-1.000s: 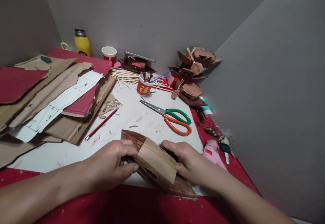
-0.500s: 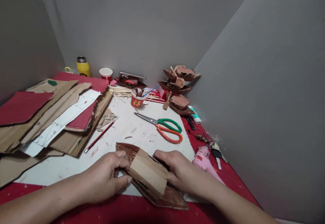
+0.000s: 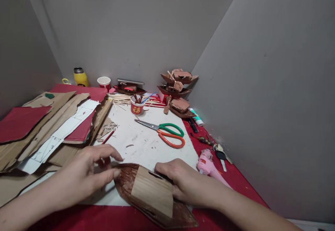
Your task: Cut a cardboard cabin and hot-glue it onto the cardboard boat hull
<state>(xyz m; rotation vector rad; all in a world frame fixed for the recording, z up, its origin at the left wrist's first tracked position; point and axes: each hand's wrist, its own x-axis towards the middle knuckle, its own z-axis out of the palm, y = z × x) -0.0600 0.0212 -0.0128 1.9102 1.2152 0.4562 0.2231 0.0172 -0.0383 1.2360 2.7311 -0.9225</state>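
Observation:
A brown-painted cardboard model boat [image 3: 125, 179] lies at the front edge of the white paper. Its middle is covered by a curved, unpainted cardboard roof [image 3: 153, 190]. My right hand [image 3: 180, 182] is closed round the far side of the boat beside the roof; some of its fingertips are hidden. At the boat's left tip is my left hand [image 3: 98, 168], its thumb and fingers apart. The left thumb overlaps the tip in view; whether it touches I cannot tell.
Scissors [image 3: 159, 129] lie behind the boat. Cardboard sheets [image 3: 56, 108] are piled at left. A pink glue gun [image 3: 209, 164] and keys [image 3: 220, 154] lie at right. Behind stand a paper cup [image 3: 137, 107], wooden sticks [image 3: 120, 99], finished boats [image 3: 180, 107] and a yellow bottle [image 3: 81, 79].
My left hand has let go of the boat's left part and moved left, its fingers spreading. My right hand keeps its hold. The whole view has shifted slightly.

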